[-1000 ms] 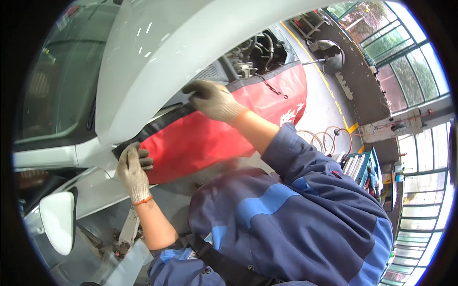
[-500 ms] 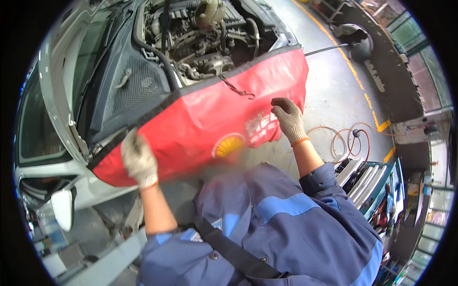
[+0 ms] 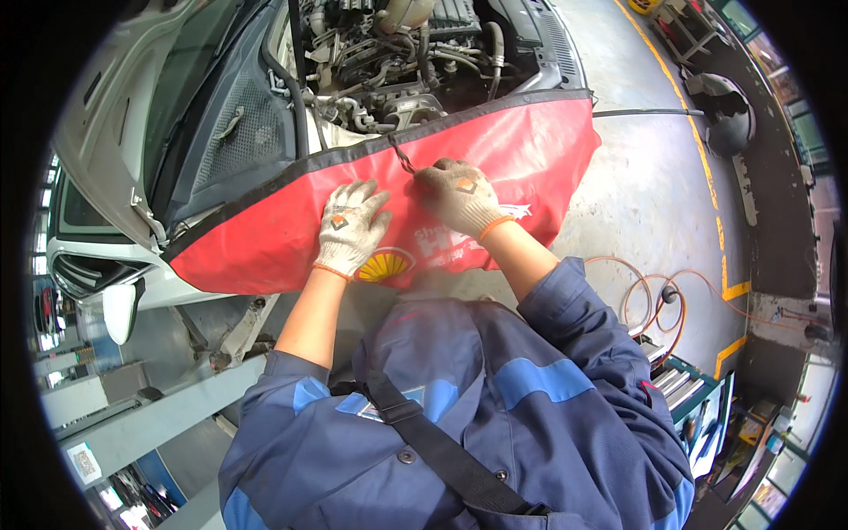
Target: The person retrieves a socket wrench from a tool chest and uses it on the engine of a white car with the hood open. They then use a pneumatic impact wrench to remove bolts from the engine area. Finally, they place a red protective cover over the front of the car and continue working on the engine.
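A red fender cover (image 3: 265, 238) with a black edge drapes over the near side of a car's open engine bay (image 3: 380, 71). My left hand (image 3: 349, 225), in a pale knitted glove with an orange cuff, lies on the cover with its fingers stretched out, just above a yellow emblem. To its right, my right hand (image 3: 459, 194), gloved the same way, has its fingers curled at the end of a short dark hook cord (image 3: 402, 155) that hangs from the cover's upper edge. The hook's tip is hidden by those fingers.
The white car's side mirror (image 3: 120, 309) juts out at left, above a grey lift arm (image 3: 168, 415). A coiled hose (image 3: 658, 300) lies on the floor at right, near a tool cart (image 3: 685, 389). A dark bumper-like part (image 3: 724, 115) stands by the wall.
My left hand has moved right from the cover's left end to its middle. My right hand has moved left and closed at the hook cord, which hung free before. The view has shifted.
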A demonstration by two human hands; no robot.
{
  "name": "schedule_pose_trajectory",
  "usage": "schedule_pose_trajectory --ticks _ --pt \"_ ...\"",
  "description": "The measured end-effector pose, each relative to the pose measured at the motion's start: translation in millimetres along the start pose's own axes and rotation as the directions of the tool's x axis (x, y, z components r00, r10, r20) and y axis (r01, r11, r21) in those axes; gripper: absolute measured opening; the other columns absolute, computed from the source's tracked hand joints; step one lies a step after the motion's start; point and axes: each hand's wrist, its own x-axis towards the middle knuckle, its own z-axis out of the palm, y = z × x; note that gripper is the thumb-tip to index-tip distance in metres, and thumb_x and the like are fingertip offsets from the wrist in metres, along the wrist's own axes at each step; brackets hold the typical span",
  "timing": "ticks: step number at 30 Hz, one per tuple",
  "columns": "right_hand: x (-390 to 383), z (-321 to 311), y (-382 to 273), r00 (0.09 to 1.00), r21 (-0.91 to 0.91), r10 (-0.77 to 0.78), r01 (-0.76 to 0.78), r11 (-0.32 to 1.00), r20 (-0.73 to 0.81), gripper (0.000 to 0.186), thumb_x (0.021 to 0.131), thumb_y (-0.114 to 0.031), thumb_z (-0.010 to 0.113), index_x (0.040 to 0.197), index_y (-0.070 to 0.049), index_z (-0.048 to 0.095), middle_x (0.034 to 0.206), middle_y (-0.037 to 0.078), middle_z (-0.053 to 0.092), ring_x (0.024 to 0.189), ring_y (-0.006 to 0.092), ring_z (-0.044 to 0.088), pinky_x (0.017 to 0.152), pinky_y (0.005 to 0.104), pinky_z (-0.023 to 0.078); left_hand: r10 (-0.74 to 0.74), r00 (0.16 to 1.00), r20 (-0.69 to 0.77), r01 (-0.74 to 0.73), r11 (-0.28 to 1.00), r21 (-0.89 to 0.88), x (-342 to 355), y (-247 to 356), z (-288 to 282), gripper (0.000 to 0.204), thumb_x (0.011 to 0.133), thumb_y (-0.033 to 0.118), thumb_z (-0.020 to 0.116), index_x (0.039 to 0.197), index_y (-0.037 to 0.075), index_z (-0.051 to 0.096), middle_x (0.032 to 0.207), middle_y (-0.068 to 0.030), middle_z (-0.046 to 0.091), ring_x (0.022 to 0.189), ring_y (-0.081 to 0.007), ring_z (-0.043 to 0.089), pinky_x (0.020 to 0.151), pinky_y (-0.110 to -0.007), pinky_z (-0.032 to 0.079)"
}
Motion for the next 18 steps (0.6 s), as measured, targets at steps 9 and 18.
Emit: schedule_pose_trajectory --ticks 9,18 --pt "37.8 -13.5 14.9 0.883 -0.107 0.012 0.043 0.993 0.469 0.023 0.096 -0.033 0.063 0.100 -0.014 0.074 0.100 0.013 0.073 0.100 0.0349 0.070 0.084 0.0483 0.058 0.020 0.996 -0.084 -0.030 0.992 -0.122 70.7 -24.3 1.4 0.027 0.089 0.025 0.075 0.110 0.008 0.074 0.123 -0.0131 0.070 0.119 -0.0351 0.063 0.104 -0.051 0.048" --pt "53.8 -44.0 21.4 0.805 0.426 -0.126 -0.167 0.889 0.579 0.031 0.093 -0.013 0.069 0.123 -0.005 0.070 0.115 0.012 0.074 0.106 0.0283 0.072 0.094 0.0392 0.057 -0.149 0.937 0.317 0.146 0.989 0.032 109.5 -39.4 21.4 0.055 0.096 0.043 0.064 0.138 0.009 0.066 0.132 -0.0146 0.069 0.115 -0.0329 0.065 0.106 -0.052 0.046"
